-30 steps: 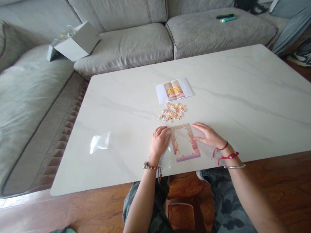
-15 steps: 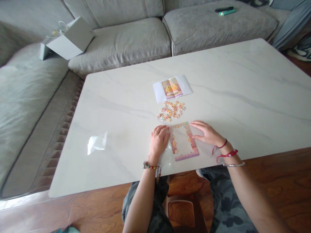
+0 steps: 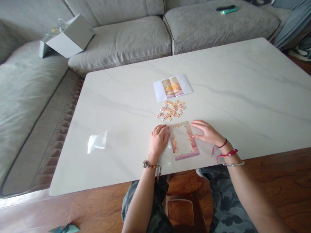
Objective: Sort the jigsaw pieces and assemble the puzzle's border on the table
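A pink jigsaw puzzle frame [image 3: 187, 156] with a pale bare middle lies flat on the table before me. At its left edge rests my left hand [image 3: 159, 139], fingers a little bent and holding nothing; clear plastic [image 3: 166, 158] shows partly beneath and beside it. My right hand [image 3: 205, 132] lies at the frame's right edge, fingers stretched out, thumb by the border. Just beyond the frame is a loose heap of small puzzle pieces [image 3: 172, 110]. Farther back, a creased picture sheet [image 3: 173, 87] shows two yellow ducklike figures.
A clear plastic bag [image 3: 97, 142] lies on the left part of the marbled white table [image 3: 126, 136]. Behind stands a grey sofa [image 3: 121, 38] with a white box [image 3: 70, 37] and a phone-like green item [image 3: 228, 10]. Another person's leg [image 3: 291, 24] is at the far right.
The view has shifted very slightly. Both hands, the frame and the pieces stay in place.
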A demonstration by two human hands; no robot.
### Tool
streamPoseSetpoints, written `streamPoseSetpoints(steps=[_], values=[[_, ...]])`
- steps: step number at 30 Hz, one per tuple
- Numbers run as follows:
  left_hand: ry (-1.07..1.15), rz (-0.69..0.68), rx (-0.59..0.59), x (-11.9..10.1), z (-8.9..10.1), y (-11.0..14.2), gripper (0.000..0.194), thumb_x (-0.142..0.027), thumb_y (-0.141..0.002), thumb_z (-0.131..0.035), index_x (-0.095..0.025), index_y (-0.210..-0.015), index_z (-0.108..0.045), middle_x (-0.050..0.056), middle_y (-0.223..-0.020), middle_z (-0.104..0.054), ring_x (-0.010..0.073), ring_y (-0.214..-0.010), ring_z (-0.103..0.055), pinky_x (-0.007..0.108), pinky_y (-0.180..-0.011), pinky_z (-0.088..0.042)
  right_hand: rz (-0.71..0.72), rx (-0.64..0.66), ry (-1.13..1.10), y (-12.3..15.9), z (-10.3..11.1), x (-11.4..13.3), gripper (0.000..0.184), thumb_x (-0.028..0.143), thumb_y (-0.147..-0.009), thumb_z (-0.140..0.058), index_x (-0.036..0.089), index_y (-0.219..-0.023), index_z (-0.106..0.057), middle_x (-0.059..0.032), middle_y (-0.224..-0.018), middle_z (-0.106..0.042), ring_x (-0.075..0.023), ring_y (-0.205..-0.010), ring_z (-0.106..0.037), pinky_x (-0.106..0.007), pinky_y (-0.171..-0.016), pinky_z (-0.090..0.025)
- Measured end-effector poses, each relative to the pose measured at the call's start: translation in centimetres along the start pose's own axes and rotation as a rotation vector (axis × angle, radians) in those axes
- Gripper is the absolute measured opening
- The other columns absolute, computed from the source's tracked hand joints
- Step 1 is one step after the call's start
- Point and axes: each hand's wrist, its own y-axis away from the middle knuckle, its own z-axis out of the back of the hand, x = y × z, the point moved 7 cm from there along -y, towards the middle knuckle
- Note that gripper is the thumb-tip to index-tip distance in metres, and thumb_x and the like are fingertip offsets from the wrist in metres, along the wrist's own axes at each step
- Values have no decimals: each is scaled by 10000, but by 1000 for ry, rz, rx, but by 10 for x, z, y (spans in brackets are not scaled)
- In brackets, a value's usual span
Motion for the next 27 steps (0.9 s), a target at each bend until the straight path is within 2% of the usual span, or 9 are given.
streamPoseSetpoints(steps=[19,27], values=[[5,-8,-3,-1,1,0,264,-274,-838,-433,-219,-1071,-544,65,-1131,-544,207,-1109,-432,396,-914,-370,3,-11,-8,-2,2,2,478,415,-749,-557,207,-1175,-502,-90,-1177,-529,-223,-1106,-472,-425,-962,-389],[-2,-6,-1,0,0,0,260,-279,-841,-431,-218,-1069,-539,52,-1138,-544,200,-1106,-434,380,-913,-372,-21,-55,9,-2,7,5,404,384,-768,-539,208,-1131,-537,-82,-1114,-573,-223,-1053,-513,-425,-937,-416]])
